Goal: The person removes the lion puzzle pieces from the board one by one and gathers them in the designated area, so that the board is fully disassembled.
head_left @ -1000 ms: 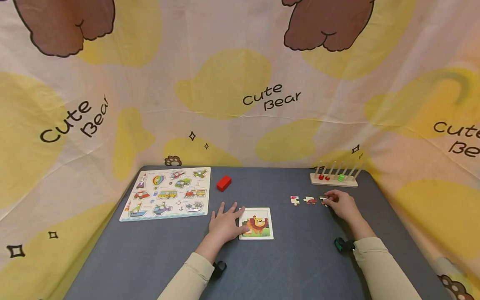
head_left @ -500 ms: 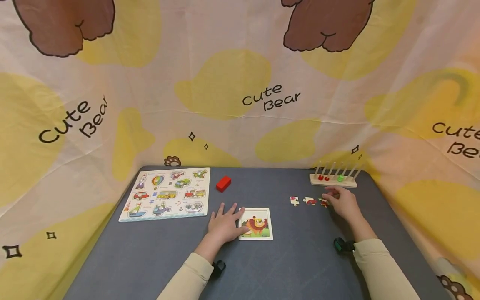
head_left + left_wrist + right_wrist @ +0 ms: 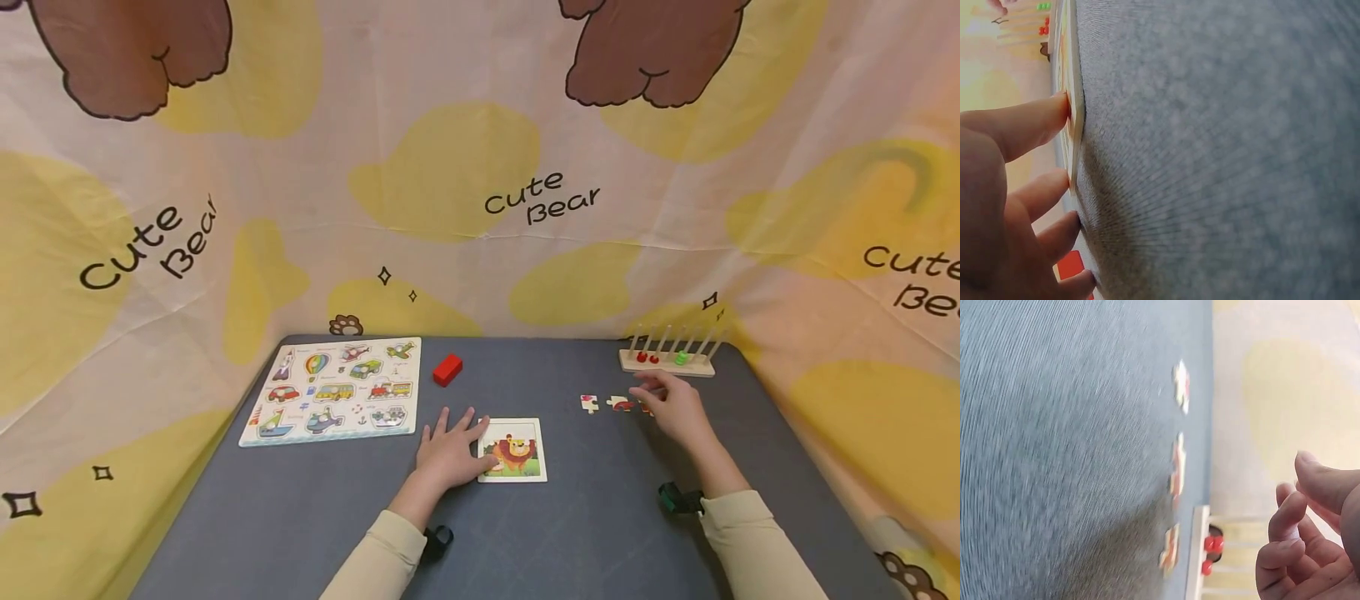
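A: What does the right hand (image 3: 677,410) have hold of?
B: Nothing. Its fingers are loosely curved, with a gap between thumb and forefinger, and it hovers above the table (image 3: 570,542).

A: And the left hand (image 3: 448,457)?
B: Its fingers are spread, almost straight. The thumb rests on the lion puzzle (image 3: 519,457), the forefinger touches that frame's upper left corner, and the other fingertips are down on the table. It grips nothing.

A: Where are the loose pieces?
B: In a row right of the puzzle: a left piece (image 3: 589,404), a middle piece (image 3: 619,404) and, partly hidden by the right hand, a right piece (image 3: 1170,550).

A: Farther out?
B: The bead rack (image 3: 660,365) stands behind the pieces, a red block (image 3: 447,370) lies beyond the left hand, and the vehicle board (image 3: 300,417) is left of the block. A printed curtain (image 3: 442,167) hangs behind the table.
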{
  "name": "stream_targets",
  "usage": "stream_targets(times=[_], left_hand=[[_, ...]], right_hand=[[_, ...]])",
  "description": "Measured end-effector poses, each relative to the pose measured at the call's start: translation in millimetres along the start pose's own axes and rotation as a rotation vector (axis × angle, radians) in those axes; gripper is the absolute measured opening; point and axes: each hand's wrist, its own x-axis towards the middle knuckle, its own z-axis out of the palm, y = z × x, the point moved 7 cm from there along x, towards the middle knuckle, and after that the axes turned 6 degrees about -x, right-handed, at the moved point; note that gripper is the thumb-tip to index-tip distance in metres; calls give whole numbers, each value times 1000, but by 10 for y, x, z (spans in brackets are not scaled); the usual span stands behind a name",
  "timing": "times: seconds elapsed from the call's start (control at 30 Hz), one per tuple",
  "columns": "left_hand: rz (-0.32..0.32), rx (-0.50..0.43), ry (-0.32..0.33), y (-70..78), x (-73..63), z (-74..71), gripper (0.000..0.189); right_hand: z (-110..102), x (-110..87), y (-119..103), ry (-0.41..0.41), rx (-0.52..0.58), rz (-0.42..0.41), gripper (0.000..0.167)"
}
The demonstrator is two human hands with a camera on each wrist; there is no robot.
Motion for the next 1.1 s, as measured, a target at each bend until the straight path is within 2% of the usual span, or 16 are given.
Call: stream_targets(times=[0.37, 0.63, 0.8, 1.1], left_hand=[[7, -18, 2, 20, -27, -19, 74], [11, -24, 2, 23, -26, -21, 73], [17, -30, -20, 24, -32, -13, 75], [15, -40, -44, 5, -38, -11, 79]], right_hand=[[127, -104, -242, -20, 90, -15, 34], [305, -143, -390, -41, 148, -25, 30], [404, -146, -495, -27, 170, -40, 32], [576, -167, -703, -52, 206, -72, 32]])
